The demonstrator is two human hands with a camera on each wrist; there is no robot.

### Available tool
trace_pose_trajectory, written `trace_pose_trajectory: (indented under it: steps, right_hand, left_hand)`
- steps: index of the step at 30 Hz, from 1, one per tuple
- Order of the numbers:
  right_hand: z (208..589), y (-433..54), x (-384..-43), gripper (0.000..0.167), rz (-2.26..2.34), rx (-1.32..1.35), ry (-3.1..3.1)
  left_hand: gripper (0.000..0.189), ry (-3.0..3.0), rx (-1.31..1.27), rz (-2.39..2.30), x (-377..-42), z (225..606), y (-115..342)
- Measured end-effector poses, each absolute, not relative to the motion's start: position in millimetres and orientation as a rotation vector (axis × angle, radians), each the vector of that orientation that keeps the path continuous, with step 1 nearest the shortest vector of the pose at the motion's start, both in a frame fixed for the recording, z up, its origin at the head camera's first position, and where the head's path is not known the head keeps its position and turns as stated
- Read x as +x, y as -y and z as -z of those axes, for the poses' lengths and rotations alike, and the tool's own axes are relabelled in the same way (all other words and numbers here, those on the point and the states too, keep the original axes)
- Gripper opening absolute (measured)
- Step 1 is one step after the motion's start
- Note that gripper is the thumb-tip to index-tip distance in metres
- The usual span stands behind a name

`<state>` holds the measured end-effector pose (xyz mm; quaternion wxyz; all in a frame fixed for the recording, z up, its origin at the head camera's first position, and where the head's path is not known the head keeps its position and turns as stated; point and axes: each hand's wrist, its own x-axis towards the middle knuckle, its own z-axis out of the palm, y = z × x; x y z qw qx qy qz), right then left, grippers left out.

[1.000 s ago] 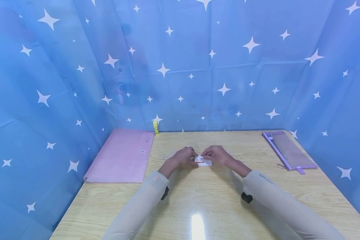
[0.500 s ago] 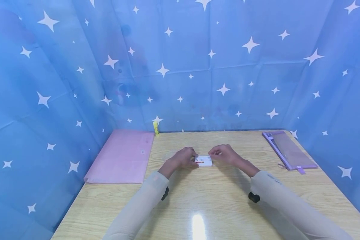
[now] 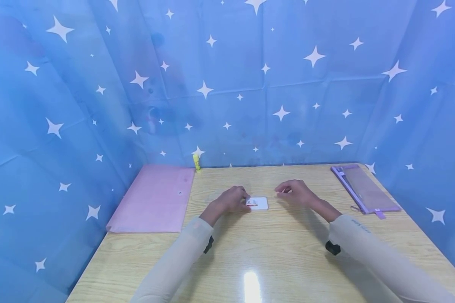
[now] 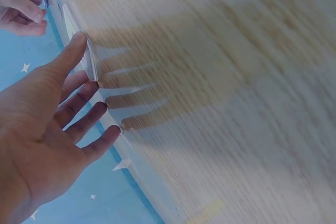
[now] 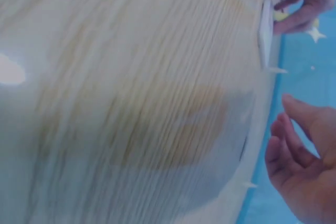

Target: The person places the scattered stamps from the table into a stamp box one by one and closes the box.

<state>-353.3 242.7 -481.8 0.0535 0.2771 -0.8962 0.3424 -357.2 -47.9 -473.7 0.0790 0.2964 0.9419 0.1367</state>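
Observation:
A small flat white rectangular case [image 3: 258, 203] with printing and a red strip lies on the table, its kind not clear. My left hand [image 3: 233, 199] holds its left end, thumb on the near edge and fingers beyond. In the left wrist view the case [image 4: 90, 59] shows edge-on beside the thumb. My right hand [image 3: 296, 193] hovers apart from the case, to its right. The right wrist view shows that hand [image 5: 310, 161] with loosely bent fingers and nothing between them.
A pink translucent folder [image 3: 155, 198] lies on the left. A yellow glue stick [image 3: 196, 162] stands at the back edge. On the right lies a purple-edged mesh zip pouch [image 3: 365, 189]. Clear film [image 3: 213, 195] appears beside the left hand. A starry blue curtain [image 3: 227, 84] hangs behind.
My right hand has come away from the white case and moved right, uncovering the case's right part. The left hand and the case have stayed in place.

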Motion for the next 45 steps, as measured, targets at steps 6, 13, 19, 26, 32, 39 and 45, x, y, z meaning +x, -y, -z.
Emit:
trace_pose_trajectory:
  steps: [6,13,19,26,32,39,45]
  right_hand:
    - [478.9,-259.4,-354.7,0.018,-1.004,0.805,2.728]
    - [482.5,-276.2,-361.2,0.019,-0.979,0.708,2.749]
    - [488.4,-282.9,-365.8,0.021,-0.965,0.634,2.758]
    - [494.6,-283.6,-370.8,0.025,-0.958,0.627,2.792]
    - [498.4,-282.8,-371.2,0.03,-0.939,0.598,2.848]
    - [504.0,-282.1,-371.8,0.032,-0.958,0.605,2.847]
    - [505.4,-281.3,-370.6,0.029,-0.946,0.585,2.831]
  left_hand:
    - [0.049,-2.822,0.868,-0.447,-357.8,475.7,49.2]
    - [0.05,-2.842,0.873,-0.456,-358.5,476.3,51.4]
    - [0.05,-2.846,0.87,-0.473,-360.9,478.6,54.2]
    - [0.05,-2.847,0.89,-0.465,-364.7,481.2,56.3]
    - [0.05,-2.838,0.898,-0.478,-364.9,480.3,56.2]
    - [0.051,-2.841,0.895,-0.442,-365.0,479.4,56.5]
    - [0.051,-2.843,0.904,-0.424,-366.6,480.2,56.0]
